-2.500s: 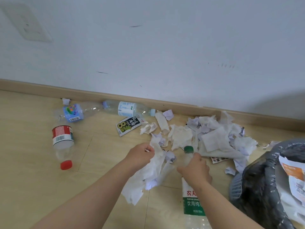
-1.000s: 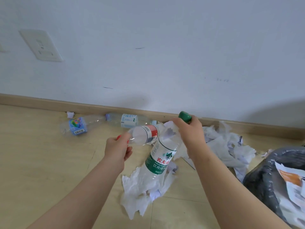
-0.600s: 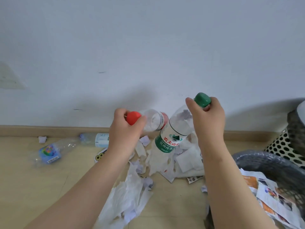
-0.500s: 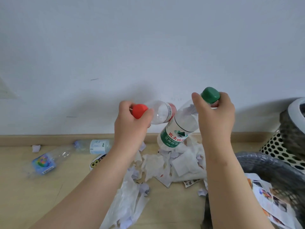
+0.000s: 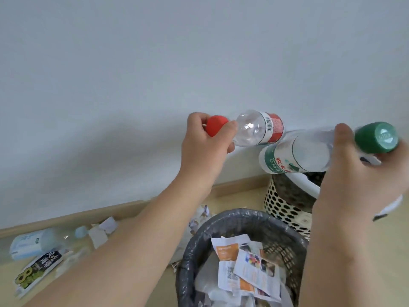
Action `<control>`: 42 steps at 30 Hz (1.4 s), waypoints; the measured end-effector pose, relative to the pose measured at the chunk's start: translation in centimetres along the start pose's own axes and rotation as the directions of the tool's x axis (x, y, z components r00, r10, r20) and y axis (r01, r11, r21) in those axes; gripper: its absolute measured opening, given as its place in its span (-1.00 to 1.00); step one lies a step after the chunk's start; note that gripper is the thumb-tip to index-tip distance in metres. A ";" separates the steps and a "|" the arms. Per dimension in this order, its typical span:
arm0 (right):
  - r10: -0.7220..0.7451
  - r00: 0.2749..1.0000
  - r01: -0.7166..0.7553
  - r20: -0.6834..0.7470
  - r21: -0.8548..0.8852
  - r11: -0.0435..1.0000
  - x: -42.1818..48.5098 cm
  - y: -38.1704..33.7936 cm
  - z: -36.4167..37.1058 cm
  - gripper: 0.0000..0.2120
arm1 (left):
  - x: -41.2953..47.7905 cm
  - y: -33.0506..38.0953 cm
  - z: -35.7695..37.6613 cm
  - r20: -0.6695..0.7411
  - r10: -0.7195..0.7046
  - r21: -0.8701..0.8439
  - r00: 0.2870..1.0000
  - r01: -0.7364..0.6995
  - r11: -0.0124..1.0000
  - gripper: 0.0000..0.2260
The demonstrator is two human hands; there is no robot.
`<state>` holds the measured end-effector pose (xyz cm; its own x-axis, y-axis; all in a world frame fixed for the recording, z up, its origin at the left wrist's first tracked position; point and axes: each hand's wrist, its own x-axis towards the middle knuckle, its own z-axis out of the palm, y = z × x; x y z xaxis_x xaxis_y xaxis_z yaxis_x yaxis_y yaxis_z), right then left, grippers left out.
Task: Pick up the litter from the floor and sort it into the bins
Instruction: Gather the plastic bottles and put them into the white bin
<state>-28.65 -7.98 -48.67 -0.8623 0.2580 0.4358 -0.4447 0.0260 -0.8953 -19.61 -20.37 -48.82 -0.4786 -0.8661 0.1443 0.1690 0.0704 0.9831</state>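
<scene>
Aloft and roughly level, each gripped at the neck by curled fingers: red-capped bottle in left hand, base rightward, short of the white bin; green-capped bottle in right hand, base leftward, just above its rim, nearer.

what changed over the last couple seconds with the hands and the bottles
The left hand let go of a tissue, now hidden, and picked the red-capped bottle off the floor. The right hand lifted the green-capped bottle from the floor; both bottles are now raised near the white perforated bin. The pale-label bottle and black packet stayed on the floor, the papers in the grey bin.
</scene>
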 end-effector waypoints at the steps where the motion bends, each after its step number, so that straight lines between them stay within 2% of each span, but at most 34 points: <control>1: 0.004 1.000 -0.004 -0.005 -0.006 1.000 0.8 0.6 -0.4 -0.71 | 0.2 -0.2 1.4 0.027 -0.012 0.007 1.000 0.011 1.000 -0.82; 3: 0.020 1.000 -0.020 -0.006 -0.009 1.000 2.5 1.4 -1.0 -0.77 | 0.5 -0.5 4.2 0.079 -0.031 0.048 0.996 0.027 0.998 -0.79; 8: 0.090 0.992 -0.089 -0.090 0.023 0.996 8.1 3.4 -2.6 -0.75 | 1.4 -1.0 9.6 0.116 -0.025 0.130 0.993 0.010 0.991 -0.74; 11: 0.061 0.991 -0.068 -0.116 -0.063 0.996 11.1 4.8 -3.7 -0.62 | 2.0 -1.7 12.5 0.157 0.000 0.230 0.988 -0.037 0.973 -0.76; 14: 0.109 0.994 -0.108 -0.005 -0.216 0.970 13.7 7.0 -4.8 -0.54 | 2.4 -2.7 14.9 0.262 0.042 0.367 0.964 -0.140 0.919 -0.75; 19: 0.184 0.959 -0.073 0.217 -0.437 0.896 16.1 10.0 -6.7 -0.75 | 2.5 -4.8 17.2 0.509 0.033 0.528 0.860 -0.343 0.777 -0.74; 22: 0.236 0.919 -0.043 0.315 -0.516 0.856 16.6 11.2 -6.8 -0.78 | 2.2 -6.0 18.8 0.622 -0.037 0.588 0.782 -0.435 0.682 -0.74; 28: 0.385 0.783 0.034 0.487 -0.653 0.757 15.3 13.7 -6.2 -0.74 | 1.6 -8.6 20.0 0.714 -0.207 0.671 0.669 -0.568 0.477 -0.73; 30: 0.433 0.739 0.100 0.516 -0.720 0.687 14.8 14.5 -6.0 -0.71 | 1.4 -9.4 20.3 0.712 -0.219 0.683 0.667 -0.586 0.436 -0.73; 33: 0.440 0.715 0.204 0.543 -0.764 0.612 14.4 14.8 -5.4 -0.65 | 1.6 -9.9 20.7 0.712 -0.234 0.694 0.662 -0.612 0.378 -0.72; 35: 0.463 0.688 0.230 0.558 -0.773 0.591 14.2 15.0 -4.9 -0.62 | 1.7 -10.1 20.7 0.714 -0.226 0.689 0.662 -0.610 0.392 -0.72; 37: 0.483 0.677 0.228 0.555 -0.782 0.580 13.9 15.1 -4.4 -0.61 | 1.8 -10.0 20.4 0.696 -0.188 0.685 0.693 -0.563 0.461 -0.75; 42: 0.361 0.753 0.192 0.550 -0.709 0.679 12.4 13.9 -2.4 -0.71 | 2.8 -8.1 17.7 0.559 -0.042 0.646 0.828 -0.403 0.649 -0.81</control>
<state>-44.91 -2.16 -55.94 -0.9433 -0.3272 0.0556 -0.2955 0.7518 -0.5895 -37.59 -14.55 -54.41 -0.8849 -0.4439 0.1411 -0.2542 0.7141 0.6523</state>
